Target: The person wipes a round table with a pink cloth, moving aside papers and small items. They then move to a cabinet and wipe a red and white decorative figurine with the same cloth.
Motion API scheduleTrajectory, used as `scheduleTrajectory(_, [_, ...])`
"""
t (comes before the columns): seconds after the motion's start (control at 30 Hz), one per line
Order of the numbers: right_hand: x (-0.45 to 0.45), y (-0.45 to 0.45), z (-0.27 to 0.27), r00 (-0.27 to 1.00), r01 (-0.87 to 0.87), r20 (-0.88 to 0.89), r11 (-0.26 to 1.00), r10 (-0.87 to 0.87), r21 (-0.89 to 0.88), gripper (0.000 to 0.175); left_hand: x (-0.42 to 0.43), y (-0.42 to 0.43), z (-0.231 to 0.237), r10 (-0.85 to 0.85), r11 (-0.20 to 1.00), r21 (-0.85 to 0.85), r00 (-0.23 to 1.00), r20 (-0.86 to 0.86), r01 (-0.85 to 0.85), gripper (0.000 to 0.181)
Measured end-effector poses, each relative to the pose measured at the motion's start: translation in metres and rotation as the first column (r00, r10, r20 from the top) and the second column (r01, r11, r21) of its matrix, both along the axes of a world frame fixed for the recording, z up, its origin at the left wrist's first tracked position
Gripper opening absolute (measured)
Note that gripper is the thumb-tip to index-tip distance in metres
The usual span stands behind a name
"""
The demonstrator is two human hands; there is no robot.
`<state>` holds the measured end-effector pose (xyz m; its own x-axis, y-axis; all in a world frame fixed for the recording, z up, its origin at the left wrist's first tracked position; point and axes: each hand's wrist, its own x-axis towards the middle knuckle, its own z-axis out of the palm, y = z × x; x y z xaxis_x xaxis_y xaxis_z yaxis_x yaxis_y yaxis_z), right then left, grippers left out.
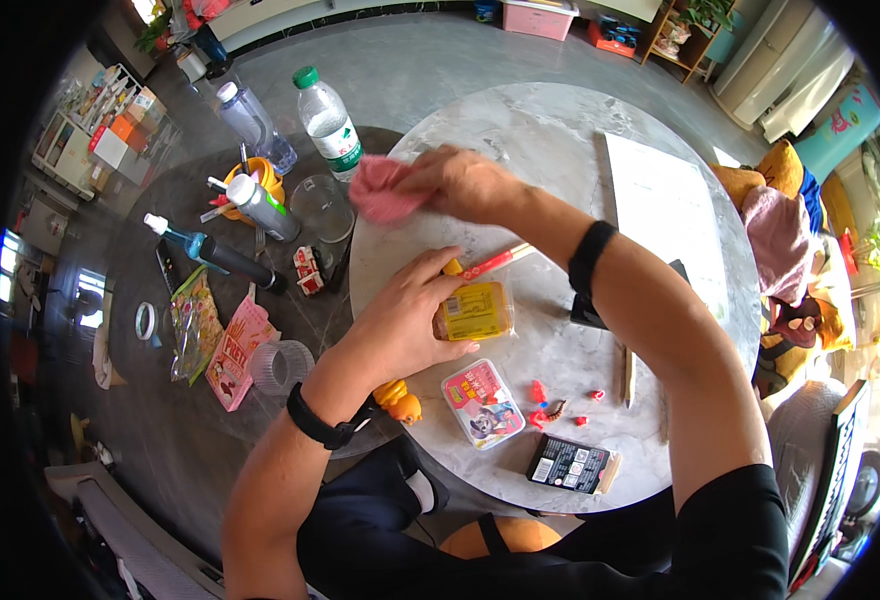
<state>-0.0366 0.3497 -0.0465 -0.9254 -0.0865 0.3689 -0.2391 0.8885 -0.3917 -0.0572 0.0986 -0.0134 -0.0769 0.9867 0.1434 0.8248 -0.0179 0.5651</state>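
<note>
My right hand (459, 184) is closed on a bunched pink cloth (386, 189) over the upper left edge of the light marble table (530, 112). My left hand (417, 319) rests around a yellow-labelled packaged food item (477, 311), its thumb and fingers at the near and far sides. Beyond that package lies a red and white paper sleeve of chopsticks or similar (489, 264). Nearer me are a clear-lidded box with a colourful label (483, 403), several small red pieces (537, 416) and a black box (571, 465). An orange toy figure (399, 403) sits by my left wrist.
On the lower dark table stand a green-capped water bottle (331, 124), a second bottle (256, 127), a glass jar (323, 208), a grey bottle (264, 208), a spray bottle (215, 253) and a ribbed cup (282, 367). White paper (665, 217) lies at the right.
</note>
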Motion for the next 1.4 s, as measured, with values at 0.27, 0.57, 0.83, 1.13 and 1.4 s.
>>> scheduleTrajectory(0.27, [0.079,0.185,0.005,0.517,0.774,0.046,0.489,-0.855,0.402,0.031,-0.002,-0.003,-0.003,-0.005,1.0,0.013,0.998,0.057,0.004,0.066])
scheduleTrajectory(0.57, [-0.002,0.013,0.009,0.958,0.224,0.18,0.974,-0.225,0.029,0.037,0.003,0.0,0.001,-0.004,1.0,0.014,0.998,0.064,0.003,0.066])
scheduleTrajectory(0.83, [0.078,-0.014,0.041,0.945,-0.092,0.309,0.994,0.104,-0.054,0.046,0.012,-0.034,0.031,-0.029,0.999,-0.011,0.989,0.147,0.031,0.068])
scheduleTrajectory(1.13, [0.064,0.002,0.02,0.784,0.587,0.234,0.81,-0.575,0.021,0.033,0.004,-0.08,0.062,0.163,0.932,0.065,0.571,0.805,-0.357,0.051])
scheduleTrajectory(1.4, [0.098,-0.07,0.016,0.995,0.041,0.089,0.995,-0.033,-0.091,0.036,0.002,-0.115,0.048,0.062,0.752,0.137,0.277,0.959,-0.644,0.036])
